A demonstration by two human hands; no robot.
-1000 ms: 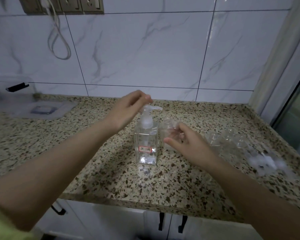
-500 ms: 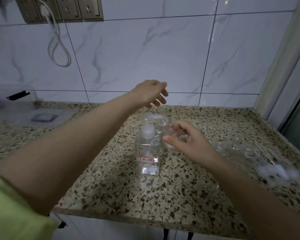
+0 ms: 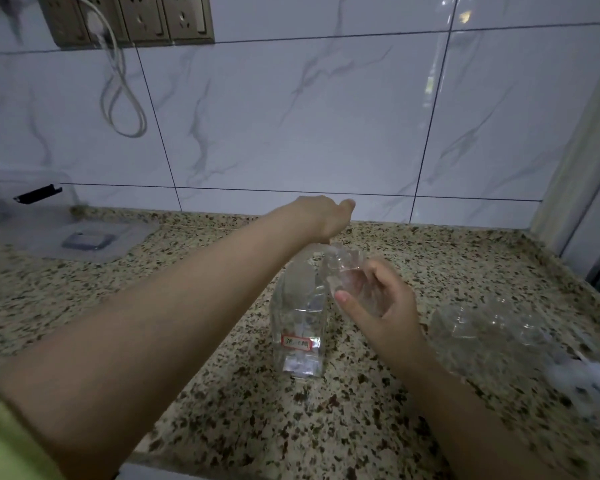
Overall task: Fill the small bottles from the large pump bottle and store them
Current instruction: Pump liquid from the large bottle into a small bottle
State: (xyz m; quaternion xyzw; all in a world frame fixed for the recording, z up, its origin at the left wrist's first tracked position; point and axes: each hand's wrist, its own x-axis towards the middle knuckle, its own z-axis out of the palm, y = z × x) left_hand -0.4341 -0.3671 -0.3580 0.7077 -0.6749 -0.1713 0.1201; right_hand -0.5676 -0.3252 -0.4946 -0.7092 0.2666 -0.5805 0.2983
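The large clear pump bottle (image 3: pixel 298 323), square with a red-framed label, stands on the speckled counter (image 3: pixel 222 427). My left hand (image 3: pixel 323 216) lies palm-down on top of it, fingers curled over the pump head, which is hidden beneath. My right hand (image 3: pixel 381 306) holds a small clear bottle (image 3: pixel 343 268) tilted against the pump's nozzle, just right of the big bottle's neck. I cannot tell how much liquid is in the small bottle.
Several more small clear bottles (image 3: pixel 492 327) lie in a cluster to the right, with white caps (image 3: pixel 575 379) beyond them near the counter's right edge. A clear plastic box and lid (image 3: pixel 87 237) sit at the back left. A white cable (image 3: pixel 118 98) hangs from the wall sockets.
My left hand had lifted off the pump with fingers spread and has come back down onto the pump head. The right hand keeps the small bottle at the nozzle. The view tilted upward.
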